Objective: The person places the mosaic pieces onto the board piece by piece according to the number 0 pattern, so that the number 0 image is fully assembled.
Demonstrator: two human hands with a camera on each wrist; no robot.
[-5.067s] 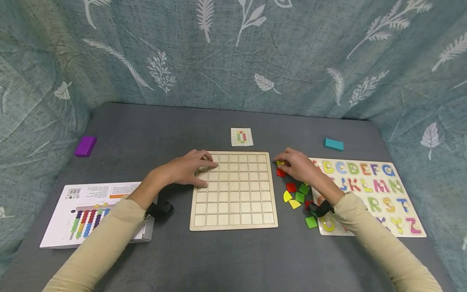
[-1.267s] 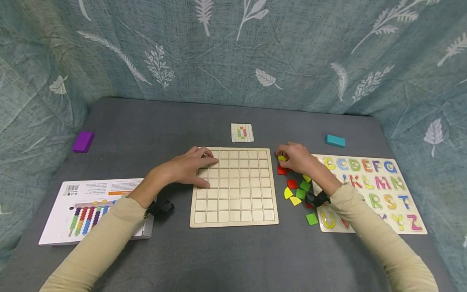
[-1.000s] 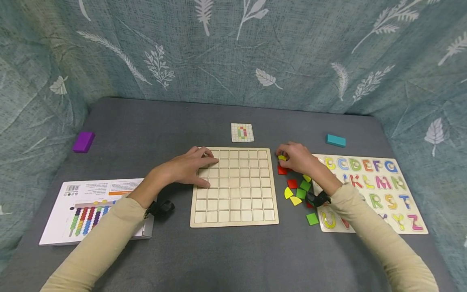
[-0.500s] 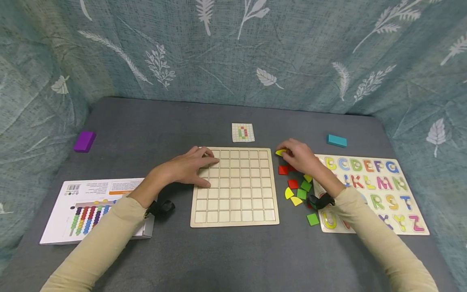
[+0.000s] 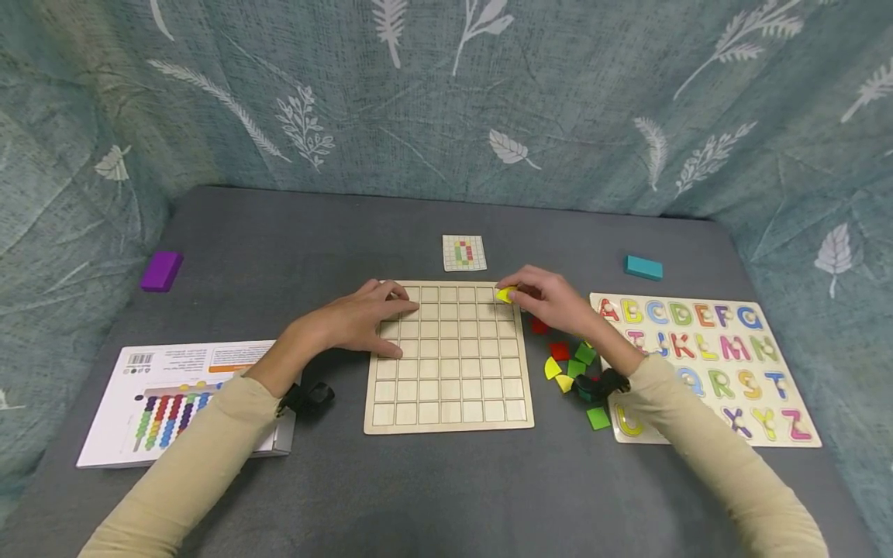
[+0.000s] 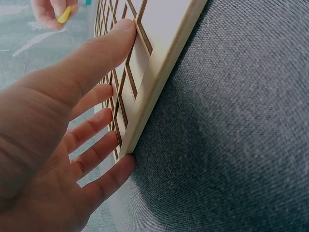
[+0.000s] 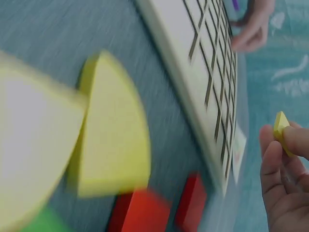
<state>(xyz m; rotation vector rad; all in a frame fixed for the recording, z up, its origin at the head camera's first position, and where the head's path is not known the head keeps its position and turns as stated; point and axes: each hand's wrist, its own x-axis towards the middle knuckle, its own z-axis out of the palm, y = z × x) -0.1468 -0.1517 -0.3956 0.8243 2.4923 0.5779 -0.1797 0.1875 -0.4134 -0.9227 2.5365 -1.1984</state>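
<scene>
My right hand (image 5: 547, 298) pinches a yellow quarter-circle tile (image 5: 505, 294) between thumb and fingers, over the far right corner of a wooden grid board (image 5: 449, 387). The same yellow tile (image 7: 281, 130) shows between the fingertips in the right wrist view. My left hand (image 5: 356, 319) rests on the board's far left side with fingers spread. In the left wrist view its thumb (image 6: 104, 50) lies on the grid and the little finger touches the board's edge. Red tiles (image 5: 560, 351), green tiles (image 5: 585, 353) and yellow tiles (image 5: 552, 368) lie loose right of the board.
Behind the board lies a small pattern card (image 5: 463, 253). An alphabet puzzle board (image 5: 718, 360) is at the right, a white box (image 5: 174, 364) at the left. A purple block (image 5: 162, 271) and a teal block (image 5: 643, 268) lie farther back.
My right hand has picked the yellow quarter-circle tile from the loose tiles and carried it left over the board's far right corner. The left hand has stayed in place.
</scene>
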